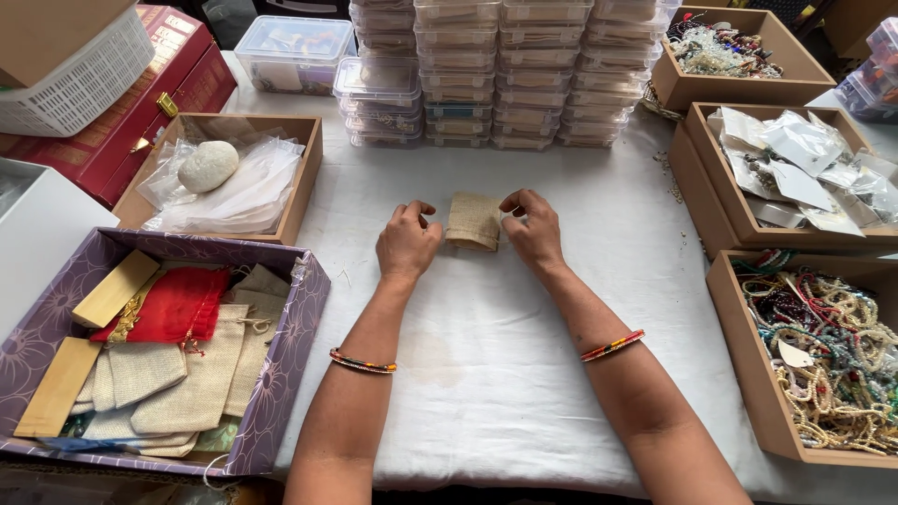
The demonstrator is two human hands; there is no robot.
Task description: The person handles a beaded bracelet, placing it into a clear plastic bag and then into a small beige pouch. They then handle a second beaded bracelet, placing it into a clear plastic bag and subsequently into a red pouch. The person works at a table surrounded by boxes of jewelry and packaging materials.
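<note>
A small beige burlap pouch (pixel 473 221) lies on the white tablecloth (pixel 486 374) in the middle of the table. My left hand (pixel 407 241) pinches its left edge and my right hand (pixel 533 227) pinches its right edge, fingers curled on the cloth. Each wrist wears a thin beaded bangle.
A purple patterned box (pixel 281 374) at the left holds burlap pouches, a red pouch and wooden blocks. Behind it a brown box (pixel 309 168) holds plastic bags and a white stone. Stacked clear plastic containers (pixel 496 75) stand at the back. Three brown boxes (pixel 748 374) of beaded jewellery line the right.
</note>
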